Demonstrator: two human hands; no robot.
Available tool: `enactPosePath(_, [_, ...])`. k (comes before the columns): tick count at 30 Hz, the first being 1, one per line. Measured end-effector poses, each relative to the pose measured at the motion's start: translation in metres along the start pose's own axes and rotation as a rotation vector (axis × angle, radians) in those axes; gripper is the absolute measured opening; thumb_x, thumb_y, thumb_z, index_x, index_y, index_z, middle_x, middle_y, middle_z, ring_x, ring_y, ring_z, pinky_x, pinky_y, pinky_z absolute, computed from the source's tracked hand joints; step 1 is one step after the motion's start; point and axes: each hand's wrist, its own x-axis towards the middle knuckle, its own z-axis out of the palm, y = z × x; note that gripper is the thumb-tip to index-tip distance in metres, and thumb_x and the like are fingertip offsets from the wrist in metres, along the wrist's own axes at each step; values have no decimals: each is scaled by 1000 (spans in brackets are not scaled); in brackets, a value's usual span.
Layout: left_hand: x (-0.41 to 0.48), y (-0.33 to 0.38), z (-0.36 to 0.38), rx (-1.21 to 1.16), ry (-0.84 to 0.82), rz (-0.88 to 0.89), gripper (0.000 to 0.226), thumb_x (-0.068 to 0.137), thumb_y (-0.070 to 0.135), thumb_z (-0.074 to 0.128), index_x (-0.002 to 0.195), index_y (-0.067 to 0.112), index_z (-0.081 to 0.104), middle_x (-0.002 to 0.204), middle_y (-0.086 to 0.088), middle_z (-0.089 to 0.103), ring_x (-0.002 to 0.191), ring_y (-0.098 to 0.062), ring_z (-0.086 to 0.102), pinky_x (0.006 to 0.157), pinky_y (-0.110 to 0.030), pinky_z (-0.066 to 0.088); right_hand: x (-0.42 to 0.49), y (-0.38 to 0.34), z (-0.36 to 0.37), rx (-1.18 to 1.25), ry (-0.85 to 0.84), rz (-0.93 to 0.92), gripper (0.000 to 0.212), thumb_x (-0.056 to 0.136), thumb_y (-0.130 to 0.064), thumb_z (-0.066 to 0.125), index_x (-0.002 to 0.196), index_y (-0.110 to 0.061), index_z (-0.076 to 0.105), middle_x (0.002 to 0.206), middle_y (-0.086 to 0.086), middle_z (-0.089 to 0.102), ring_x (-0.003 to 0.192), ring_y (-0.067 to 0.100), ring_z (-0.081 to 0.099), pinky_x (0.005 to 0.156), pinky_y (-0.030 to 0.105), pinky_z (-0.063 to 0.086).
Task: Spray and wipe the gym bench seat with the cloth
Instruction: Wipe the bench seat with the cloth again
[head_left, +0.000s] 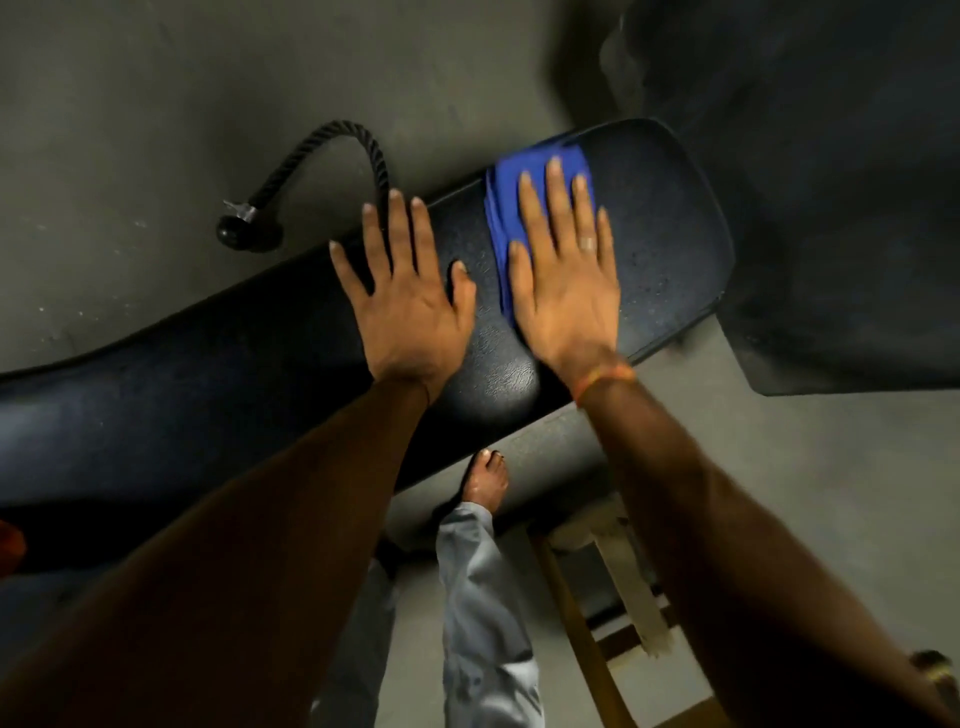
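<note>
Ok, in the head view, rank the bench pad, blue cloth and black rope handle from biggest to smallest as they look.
1. bench pad, by far the largest.
2-3. blue cloth and black rope handle: not ranked; the right hand covers part of the cloth, and the rope lies farther away on the floor.

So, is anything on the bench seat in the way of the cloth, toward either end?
Toward the rounded end, nothing visible: the bench seat there is bare. Toward the other end, the left hand rests flat on the seat close beside the cloth, which the right hand presses down.
</note>
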Motion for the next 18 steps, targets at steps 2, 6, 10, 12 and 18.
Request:
enactPosePath(2, [-1,2,-4,-7,-26,-11,72,102,49,26,163,13,13,171,-7,10,158,-30,8,123,-65,8,-51,3,-2,-4,-69,-2,62,109,-41,24,168,-26,10,176,4,4,163,26,2,131,51,13])
enactPosePath(6, [1,2,-8,-11,-45,-23,73,102,50,26,163,13,13,171,-7,10,159,-29,8,124,-64,9,-60,10,-2,-40,-122,-21,62,108,-41,25,167,-25,12,176,6,6,163,28,5,131,51,14])
enactPosePath(10, [2,3,-5,-4,-44,-25,73,101,50,26,163,14,14,171,-6,11,159,-29,9,124,-63,8,45,1,-1,-8,-21,66,61,109,-41,22,167,-24,16,176,8,9,163,29,6,131,51,13])
enactPosePath(12, [2,3,-4,3,-40,-28,73,100,50,27,163,14,14,171,-6,11,159,-29,8,124,-63,8,68,0,0,-13,-15,76,60,109,-41,21,167,-24,19,176,6,12,163,28,7,131,51,12])
enactPosePath(18, [1,5,-7,11,-51,-29,74,100,49,27,163,14,13,171,-6,10,159,-29,8,124,-62,8,-67,21,-3,-15,-104,48,62,110,-39,24,168,-21,9,176,6,5,163,26,2,131,51,13])
